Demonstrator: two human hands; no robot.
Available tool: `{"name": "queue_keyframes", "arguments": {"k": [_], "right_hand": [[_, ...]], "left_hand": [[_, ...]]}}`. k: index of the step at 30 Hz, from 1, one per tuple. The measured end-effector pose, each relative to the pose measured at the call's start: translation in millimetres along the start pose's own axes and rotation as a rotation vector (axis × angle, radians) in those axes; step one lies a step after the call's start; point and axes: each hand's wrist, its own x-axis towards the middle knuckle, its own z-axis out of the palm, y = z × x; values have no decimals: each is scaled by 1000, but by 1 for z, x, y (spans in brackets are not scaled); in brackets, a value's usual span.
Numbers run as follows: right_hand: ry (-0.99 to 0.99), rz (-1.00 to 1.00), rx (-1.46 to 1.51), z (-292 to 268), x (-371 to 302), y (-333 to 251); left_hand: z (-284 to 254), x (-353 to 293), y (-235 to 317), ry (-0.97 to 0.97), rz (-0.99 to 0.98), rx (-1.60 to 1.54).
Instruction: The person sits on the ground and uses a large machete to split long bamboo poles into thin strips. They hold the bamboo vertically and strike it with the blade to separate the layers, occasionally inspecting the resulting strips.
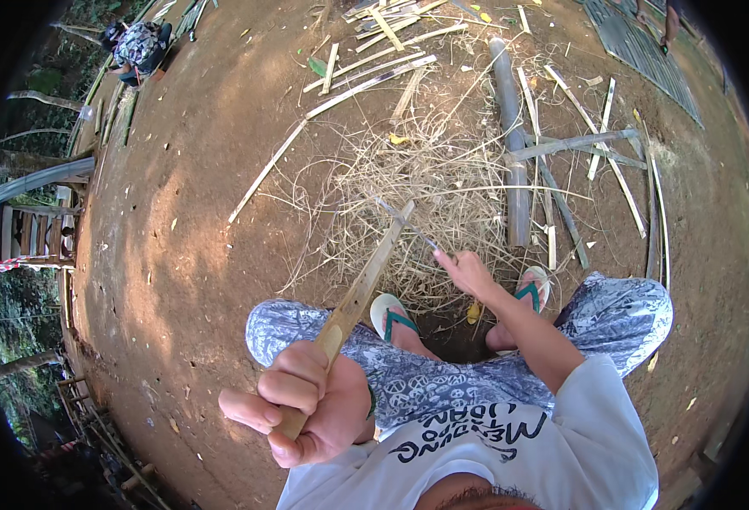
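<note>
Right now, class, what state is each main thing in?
Left hand: closed around bamboo strip
Bamboo strip: held slantwise
Right hand: closed on knife
Knife: held, blade crossing strip's far end
Shavings: heaped loosely on ground
Sandals: both worn
Thick pole: lying on ground

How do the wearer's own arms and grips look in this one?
The left grip and right grip are ungloved. A short white sleeve covers the right upper arm, leaving its forearm bare. A dark green strip, perhaps a wristband, shows beside the left grip; that forearm is mostly hidden.
</note>
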Motion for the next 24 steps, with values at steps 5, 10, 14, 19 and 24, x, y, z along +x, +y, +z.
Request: {"name": "queue_keyframes", "arguments": {"k": [5,10,14,19,24], "right_hand": [[0,113,-82,5,42,25],[-43,309,-51,13,47,39],[-168,428,-9,14,53,35],[-85,411,230,26,51,31],[-107,324,420,7,41,-10]], "left_hand": [[-4,1,4,-25,-18,9],[3,1,6,31,-63,33],[8,6,7,11,-18,52],[16,12,0,90,-19,214],[18,36,-10,88,-9,204]]}}
